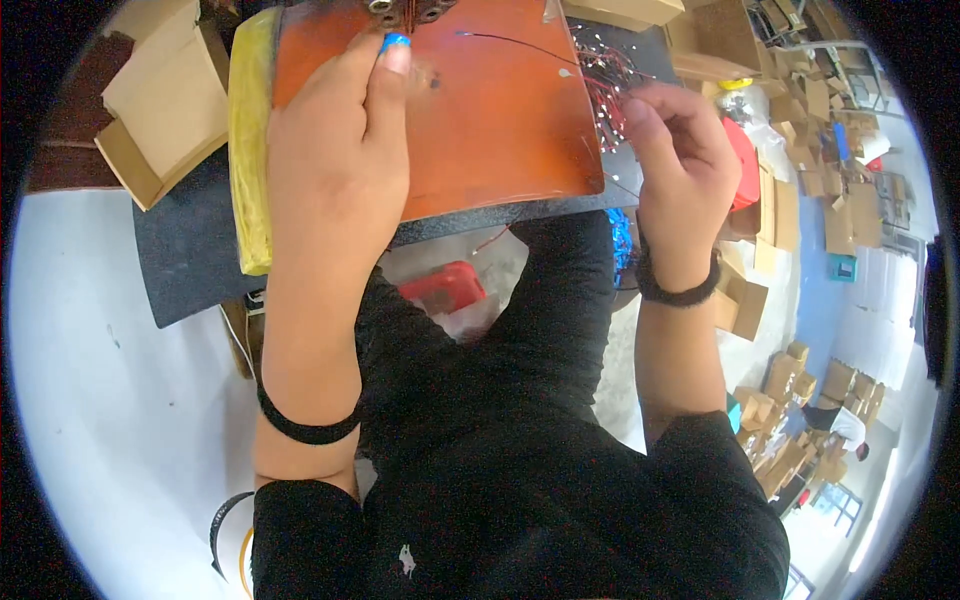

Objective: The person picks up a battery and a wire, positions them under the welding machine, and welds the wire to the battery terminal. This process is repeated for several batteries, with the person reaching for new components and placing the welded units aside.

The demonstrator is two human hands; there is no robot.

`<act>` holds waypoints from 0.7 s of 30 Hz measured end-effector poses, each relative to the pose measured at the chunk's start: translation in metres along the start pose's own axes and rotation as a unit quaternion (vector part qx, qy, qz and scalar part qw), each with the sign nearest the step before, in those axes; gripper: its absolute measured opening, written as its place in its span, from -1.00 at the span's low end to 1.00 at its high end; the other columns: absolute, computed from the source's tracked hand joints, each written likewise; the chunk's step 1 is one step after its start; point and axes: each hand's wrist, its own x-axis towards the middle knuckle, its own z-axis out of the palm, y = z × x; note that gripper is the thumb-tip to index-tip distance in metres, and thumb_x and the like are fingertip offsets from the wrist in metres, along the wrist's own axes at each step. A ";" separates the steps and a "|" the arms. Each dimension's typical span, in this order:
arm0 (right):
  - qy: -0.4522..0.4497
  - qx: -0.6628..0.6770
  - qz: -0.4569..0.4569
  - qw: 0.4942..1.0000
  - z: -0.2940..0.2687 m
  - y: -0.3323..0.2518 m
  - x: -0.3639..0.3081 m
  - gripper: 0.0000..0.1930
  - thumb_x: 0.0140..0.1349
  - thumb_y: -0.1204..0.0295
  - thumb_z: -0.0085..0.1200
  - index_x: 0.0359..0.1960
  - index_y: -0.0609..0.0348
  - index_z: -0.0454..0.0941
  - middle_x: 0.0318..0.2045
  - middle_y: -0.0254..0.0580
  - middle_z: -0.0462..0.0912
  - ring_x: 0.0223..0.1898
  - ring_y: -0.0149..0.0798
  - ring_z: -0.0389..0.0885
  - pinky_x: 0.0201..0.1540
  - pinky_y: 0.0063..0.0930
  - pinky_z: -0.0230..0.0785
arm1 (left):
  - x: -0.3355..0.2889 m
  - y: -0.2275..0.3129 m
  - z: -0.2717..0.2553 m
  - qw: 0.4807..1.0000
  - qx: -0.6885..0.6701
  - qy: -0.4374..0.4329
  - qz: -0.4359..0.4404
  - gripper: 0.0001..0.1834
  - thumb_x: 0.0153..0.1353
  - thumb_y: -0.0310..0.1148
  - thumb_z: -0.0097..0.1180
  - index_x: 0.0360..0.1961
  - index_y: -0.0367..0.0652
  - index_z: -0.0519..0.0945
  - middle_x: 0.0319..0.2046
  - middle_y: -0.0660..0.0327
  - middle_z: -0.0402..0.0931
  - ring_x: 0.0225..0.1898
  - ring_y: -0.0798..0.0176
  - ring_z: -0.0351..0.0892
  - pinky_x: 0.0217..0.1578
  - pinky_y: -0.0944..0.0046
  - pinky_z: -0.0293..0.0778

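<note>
My left hand (345,140) reaches to the top of an orange-brown work mat (490,120). Its thumb and finger pinch a small blue piece (396,42), just below the metal parts (405,12) of a device cut off by the upper edge. At the mat's right side, my right hand (685,140) has thumb and forefinger closed on thin wires at the edge of a loose bundle of red and black wires (605,95) with pale tips. One dark wire (515,45) stretches from that bundle across the mat.
A yellow wrapped strip (252,150) borders the mat's left side, on a dark tabletop (185,250). An open cardboard box (165,100) is at far left. Below the table lie a red container (445,288) and several blue pieces (621,245). Cardboard boxes (740,300) and another person (845,428) appear at right.
</note>
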 end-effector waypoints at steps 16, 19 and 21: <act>0.026 0.012 -0.065 0.997 0.018 -0.002 0.009 -0.91 0.14 0.50 0.18 -0.36 0.25 0.58 -0.52 -0.31 0.59 -0.50 -0.50 0.46 -0.39 -0.61 0.35 | 0.014 -0.007 -0.002 0.998 0.042 -0.034 0.030 -0.67 0.05 -0.27 0.27 -0.30 -0.36 0.62 -0.40 0.02 0.50 -0.38 0.06 0.54 -0.29 0.20 0.45; 0.021 -0.009 -0.068 0.997 0.020 -0.003 0.011 -0.90 0.12 0.49 0.18 -0.37 0.25 0.58 -0.51 -0.27 0.59 -0.51 -0.46 0.48 -0.39 -0.58 0.37 | 0.013 -0.010 0.000 0.999 0.020 -0.036 0.025 -0.70 0.13 -0.28 0.24 -0.21 -0.29 0.63 -0.53 0.30 0.33 -0.50 0.41 0.28 -0.40 0.40 0.29; 0.019 -0.033 -0.070 0.997 0.019 -0.001 0.010 -0.90 0.11 0.49 0.19 -0.37 0.25 0.58 -0.51 -0.25 0.60 -0.51 -0.43 0.49 -0.38 -0.57 0.38 | 0.013 -0.004 -0.001 0.999 0.017 -0.043 0.009 -0.70 0.13 -0.28 0.24 -0.20 -0.28 0.63 -0.52 0.30 0.33 -0.50 0.41 0.28 -0.40 0.40 0.29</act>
